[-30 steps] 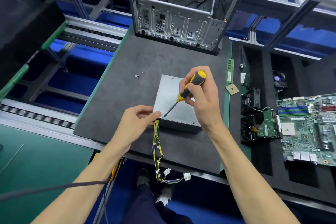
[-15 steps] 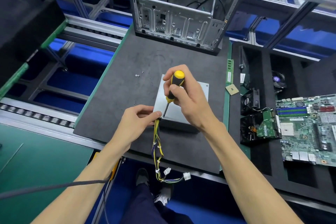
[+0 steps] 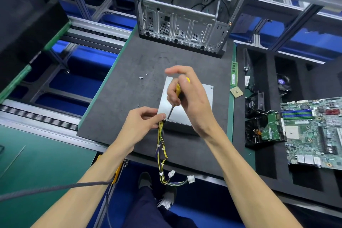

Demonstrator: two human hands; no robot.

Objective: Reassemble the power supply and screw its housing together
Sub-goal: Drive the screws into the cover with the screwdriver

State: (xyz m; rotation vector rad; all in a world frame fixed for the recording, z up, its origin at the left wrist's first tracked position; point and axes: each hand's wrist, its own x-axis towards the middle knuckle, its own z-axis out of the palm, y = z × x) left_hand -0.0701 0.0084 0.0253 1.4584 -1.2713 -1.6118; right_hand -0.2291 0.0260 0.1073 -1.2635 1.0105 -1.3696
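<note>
Power supply: we see the power supply (image 3: 187,105), a plain silver metal box, lying flat on the dark foam mat (image 3: 118,98) near the front edge of the bench (image 3: 37,153).
Right hand: our right hand (image 3: 188,96) is wrapped around the yellow handle of the screwdriver (image 3: 174,101), with the index finger lifted off it; the shaft slants down to the box's near-left corner.
Left hand: our left hand (image 3: 140,126) pinches at that same corner, thumb and fingertips right beside the screwdriver tip; whether they hold a screw there we cannot tell.
Cable bundle: the yellow and black cable bundle (image 3: 162,152) leaves the box at that corner and hangs over the front of the bench, ending in white connectors.
Loose screws: small screws (image 3: 141,77) lie on the mat, left of the box and apart from it.
Case: an open metal computer case (image 3: 183,15) stands at the far end of the mat.
Right tray: a motherboard (image 3: 314,131), a hard drive (image 3: 264,129) with its green board up, a black fan (image 3: 256,102), a processor chip (image 3: 236,92) and a green memory stick (image 3: 234,74) sit to the right.
Writing: we can read no brand or label; the print on the parts is too small.
</note>
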